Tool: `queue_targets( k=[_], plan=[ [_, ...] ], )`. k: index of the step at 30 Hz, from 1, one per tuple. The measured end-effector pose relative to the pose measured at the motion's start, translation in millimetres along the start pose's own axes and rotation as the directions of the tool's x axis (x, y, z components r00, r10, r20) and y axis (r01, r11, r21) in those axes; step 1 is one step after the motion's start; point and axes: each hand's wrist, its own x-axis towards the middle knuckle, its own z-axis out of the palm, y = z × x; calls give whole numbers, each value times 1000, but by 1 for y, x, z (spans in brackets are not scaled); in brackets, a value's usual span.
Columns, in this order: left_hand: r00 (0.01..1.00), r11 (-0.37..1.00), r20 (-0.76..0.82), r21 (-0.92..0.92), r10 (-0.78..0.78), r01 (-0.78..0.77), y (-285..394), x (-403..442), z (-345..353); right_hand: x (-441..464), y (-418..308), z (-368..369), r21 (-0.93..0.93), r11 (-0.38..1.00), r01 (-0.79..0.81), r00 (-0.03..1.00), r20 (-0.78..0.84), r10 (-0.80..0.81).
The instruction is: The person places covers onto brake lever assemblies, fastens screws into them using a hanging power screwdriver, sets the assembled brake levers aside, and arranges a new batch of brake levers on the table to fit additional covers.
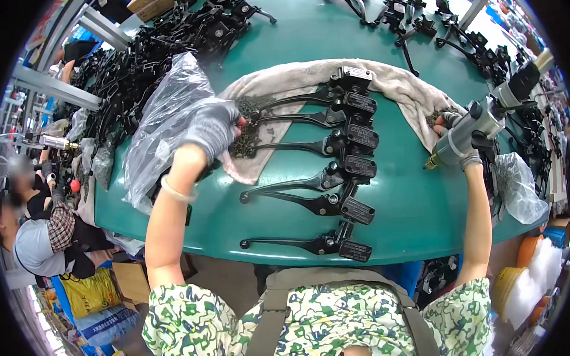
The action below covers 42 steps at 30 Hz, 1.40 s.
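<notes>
My left hand (213, 127), in a grey glove with bare fingertips, is closed at a pile of small dark screws (248, 119) on a cloth; what it pinches is too small to make out. My right hand (445, 123) is partly hidden behind a silver power screwdriver (462, 137). Its fingers are curled at a small heap of tiny parts (432, 117) on the cloth's right end, and their contents are hidden. Between the hands, several black brake levers with master cylinders (361, 134) stand in a column, levers pointing left.
A beige cloth (306, 70) curves across the green table (268, 222). A clear plastic bag (164, 132) lies beside my left forearm. Black lever parts (137, 70) are heaped at the back left, more levers (411, 23) at the back right. Another person (39, 243) sits at the left.
</notes>
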Motion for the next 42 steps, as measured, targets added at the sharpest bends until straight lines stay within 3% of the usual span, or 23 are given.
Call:
queue_targets(
  k=[3, 4, 6, 8, 9, 10, 12, 15, 16, 19, 20, 22, 24, 26, 27, 29, 31, 32, 33, 35, 37, 40, 42],
  plan=[
    [987, 996, -161, 77, -24, 37, -5, -7, 34, -1, 4, 1, 157, 988, 10, 998, -65, 0],
    [988, 981, -67, 132, -137, 145, 1, -4, 29, 0, 8, -1, 183, 983, 29, 993, -114, -8],
    [991, 982, -110, 165, -73, 90, -5, -5, 34, 1, 8, -8, 187, 980, 71, 983, -177, -37],
    [986, 964, -164, 259, -20, 62, -14, -4, 47, -15, -30, 19, 2, 993, 121, 976, -180, -119],
    [988, 949, -154, 313, -1, 49, -16, -4, 49, -25, -46, 34, -224, 962, 154, 962, -189, -198],
    [990, 930, -143, 367, 20, 34, -19, -3, 49, -35, -62, 49, -439, 882, 175, 944, -181, -277],
    [993, 900, -108, 435, 41, 10, -22, -2, 49, -49, -85, 71, -790, 589, 172, 903, -112, -414],
    [975, 904, -206, 426, 76, 19, -19, -4, 53, -49, -88, 71, -749, 591, 298, 855, -66, -514],
    [975, 903, -207, 430, 77, 20, -21, -3, 55, -52, -99, 76, -687, 693, 216, 910, -116, -398],
    [981, 872, -171, 490, 91, 5, -21, -2, 56, -49, -95, 76, -439, 876, 199, 951, -128, -280],
    [966, 843, -195, 536, 170, -40, -20, -4, 54, -47, -92, 74, -336, 920, 201, 961, -115, -253],
    [992, 868, -104, 496, 78, -16, -18, -2, 47, -40, -82, 69, -156, 964, 214, 969, -87, -230],
    [999, 871, -37, 491, 35, -13, -22, 2, 46, -26, -72, 69, -350, 886, 305, 941, -30, -336],
    [998, 909, -51, 416, 38, -14, -17, 0, 39, -43, -108, 105, -341, 913, 223, 958, -95, -270],
    [997, 926, -57, 376, 46, -21, -14, 0, 38, -36, -102, 107, -37, 989, 141, 987, -67, -143],
    [983, 995, -178, 95, 50, -33, -11, -4, 33, -23, -97, 116, 57, 997, 51, 993, 101, -56],
    [953, 994, -283, 45, 106, -97, 0, -4, 19, -18, -102, 134, 226, 972, -63, 969, 247, 5],
    [951, 983, -309, -173, 0, -57, 6, -3, 16, -19, -113, 146, 151, 985, -84, 957, 286, 38],
    [947, 842, -141, -509, -289, 181, 20, 0, 12, -19, -116, 155, 127, 988, -88, 956, 290, 48],
    [950, 614, -27, -769, -311, 179, 49, 10, 3, -20, -119, 173, 76, 992, -103, 950, 303, 75],
    [986, 499, 14, -861, -168, 97, 74, 26, 2, -23, -130, 186, 22, 983, -180, 932, 325, 164],
    [987, 355, 116, -923, -112, 149, 107, 64, 16, -22, -132, 194, -57, 973, -222, 915, 332, 228],
    [974, 389, 225, -895, -27, 217, 114, 88, 22, -19, -127, 195, -58, 978, -202, 922, 325, 210]
  ],
)
